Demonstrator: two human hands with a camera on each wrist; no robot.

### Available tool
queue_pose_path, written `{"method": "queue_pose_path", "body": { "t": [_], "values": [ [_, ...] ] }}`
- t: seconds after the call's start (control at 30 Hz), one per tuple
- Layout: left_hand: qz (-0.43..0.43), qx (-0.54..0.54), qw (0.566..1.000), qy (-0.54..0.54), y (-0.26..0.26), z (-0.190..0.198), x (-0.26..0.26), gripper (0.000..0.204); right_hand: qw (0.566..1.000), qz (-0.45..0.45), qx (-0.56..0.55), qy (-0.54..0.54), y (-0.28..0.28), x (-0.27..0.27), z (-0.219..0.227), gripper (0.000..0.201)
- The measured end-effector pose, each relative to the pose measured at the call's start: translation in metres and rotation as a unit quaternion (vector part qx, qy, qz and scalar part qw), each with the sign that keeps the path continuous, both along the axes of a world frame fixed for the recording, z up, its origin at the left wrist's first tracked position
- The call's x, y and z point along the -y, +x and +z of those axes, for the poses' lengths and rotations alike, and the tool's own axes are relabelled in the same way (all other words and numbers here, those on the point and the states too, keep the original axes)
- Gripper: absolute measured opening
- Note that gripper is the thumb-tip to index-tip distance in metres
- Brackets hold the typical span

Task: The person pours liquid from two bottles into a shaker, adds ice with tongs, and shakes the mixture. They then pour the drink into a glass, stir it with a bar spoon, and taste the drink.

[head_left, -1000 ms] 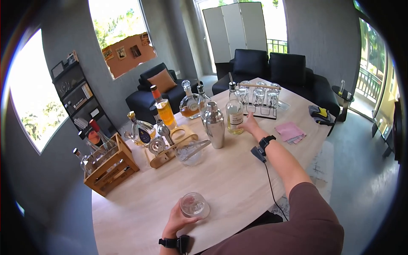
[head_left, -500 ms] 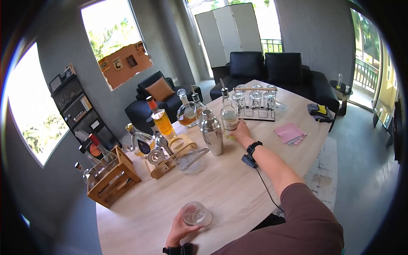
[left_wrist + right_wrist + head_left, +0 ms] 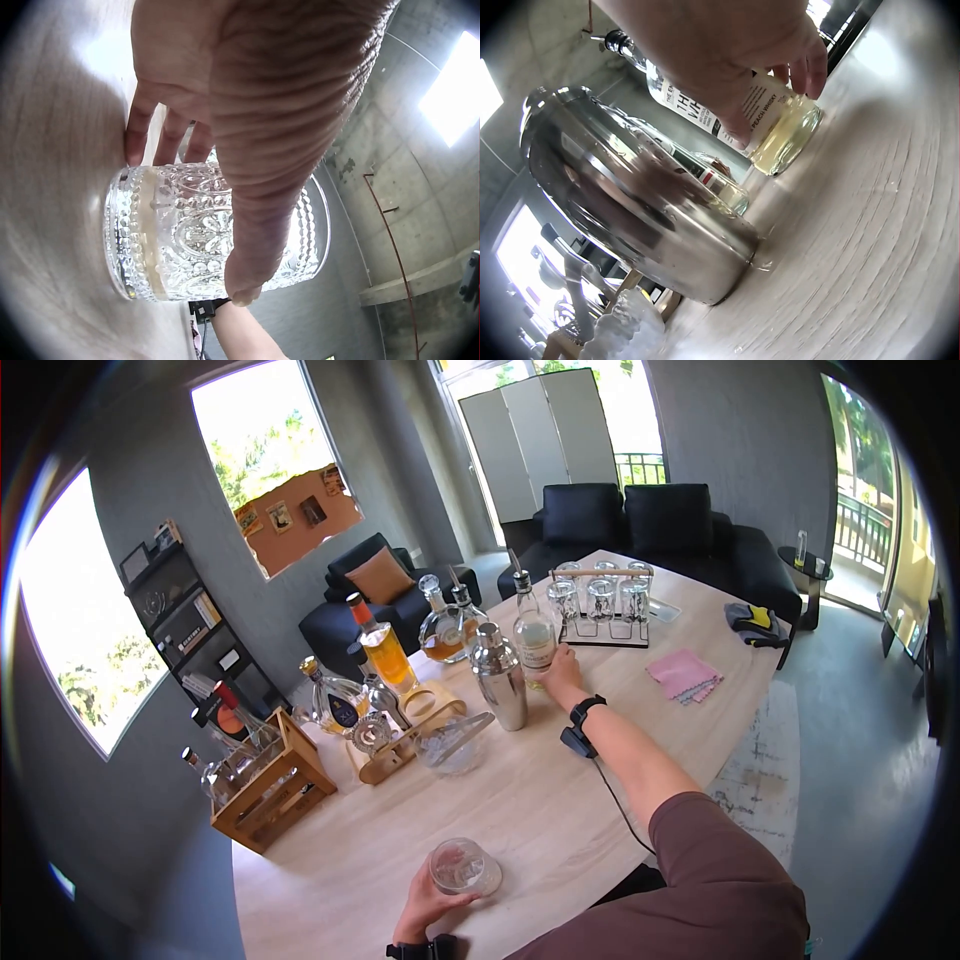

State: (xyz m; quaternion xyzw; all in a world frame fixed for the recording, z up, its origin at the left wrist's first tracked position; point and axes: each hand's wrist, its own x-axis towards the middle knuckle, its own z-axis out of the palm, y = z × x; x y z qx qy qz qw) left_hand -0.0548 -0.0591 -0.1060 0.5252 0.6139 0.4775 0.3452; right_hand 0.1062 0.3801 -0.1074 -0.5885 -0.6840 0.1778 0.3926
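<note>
Room: grey-walled lounge with large windows, dark sofas at the far side and a shelf unit at the far left; a pale wooden worktop point(image 3: 560, 800) carries the bar items.
Far-left items: wooden crate point(image 3: 272, 785) of bottles at the left edge of the worktop; to its right a decanter-style bottle point(image 3: 335, 698), an amber bottle point(image 3: 383, 645) and a small wooden tool stand point(image 3: 400, 735).
Centre items: glass bowl with tongs point(image 3: 450, 740), then a steel shaker point(image 3: 499, 677) standing upright.
Left hand: the left hand point(image 3: 425, 905) is at the near edge, fingers and thumb curled round a patterned tumbler point(image 3: 217, 232); the glass stands on the worktop.
Right hand: the right hand point(image 3: 562, 663) reaches to the far centre, fingers wrapped round the lower body of the whisky bottle point(image 3: 533, 630).
Bottle position: just right of the shaker, very close, contact not clear; it carries a pour spout and looks slightly tilted. The right wrist view shows pale liquid low in the bottle point(image 3: 780, 127) and its base at or just off the worktop.
Right-side items: rack of upturned glasses point(image 3: 600, 605) just beyond the bottle; pink cloth point(image 3: 682, 672) further right.
Risk 1: bottle knocking the shaker or the rack, since both stand close beside it.
Risk 2: liquid escaping through the open spout if the bottle tips further.
Risk 3: grip is low on the bottle, so a tall neck could swing.
</note>
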Motion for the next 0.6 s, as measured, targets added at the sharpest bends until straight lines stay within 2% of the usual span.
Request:
{"method": "queue_pose_path", "body": {
  "t": [0.07, 0.13, 0.17, 0.27, 0.3, 0.37, 0.4, 0.47, 0.5, 0.53, 0.6],
  "values": [
    [0.005, 0.015, 1.000, 0.002, 0.000, -0.001, 0.000, 0.081, 1.000, 0.021, 0.006, 0.020, 0.008, -0.012, -0.014, 0.076],
    [-0.009, 0.031, 0.999, 0.000, -0.001, -0.001, 0.000, 0.081, 0.999, 0.049, 0.011, -0.006, 0.017, -0.018, -0.020, 0.063],
    [0.000, 0.040, 0.999, 0.001, -0.001, 0.000, 0.000, 0.081, 0.998, 0.058, 0.020, -0.005, 0.021, -0.015, -0.021, 0.063],
    [-0.020, 0.046, 0.999, 0.000, -0.001, -0.002, 0.000, 0.081, 0.992, 0.122, 0.021, -0.035, 0.050, 0.039, 0.014, 0.035],
    [-0.011, 0.060, 0.998, -0.001, -0.002, -0.002, 0.001, 0.081, 0.990, 0.131, 0.036, -0.038, 0.055, 0.054, 0.022, 0.035],
    [-0.018, 0.018, 1.000, 0.006, -0.002, -0.001, 0.001, 0.082, 0.943, 0.274, -0.089, -0.167, 0.063, 0.082, 0.032, 0.035],
    [-0.020, 0.021, 0.999, 0.014, -0.005, -0.004, 0.001, 0.081, 0.939, 0.285, -0.064, -0.180, 0.068, 0.106, 0.045, 0.035],
    [-0.020, 0.040, 0.999, 0.018, -0.003, -0.005, 0.000, 0.081, 0.864, 0.401, -0.146, -0.268, 0.074, 0.161, 0.073, 0.032],
    [-0.019, 0.050, 0.998, 0.016, -0.002, -0.002, 0.001, 0.081, 0.856, 0.411, -0.117, -0.291, 0.076, 0.183, 0.078, 0.032],
    [0.001, 0.075, 0.997, 0.009, -0.001, 0.001, 0.003, 0.081, 0.836, 0.444, -0.137, -0.293, 0.078, 0.203, 0.080, 0.032],
    [-0.023, 0.022, 0.999, 0.020, -0.001, 0.009, 0.003, 0.082, 0.811, 0.480, -0.146, -0.302, 0.077, 0.236, 0.081, 0.031]
  ]
}}
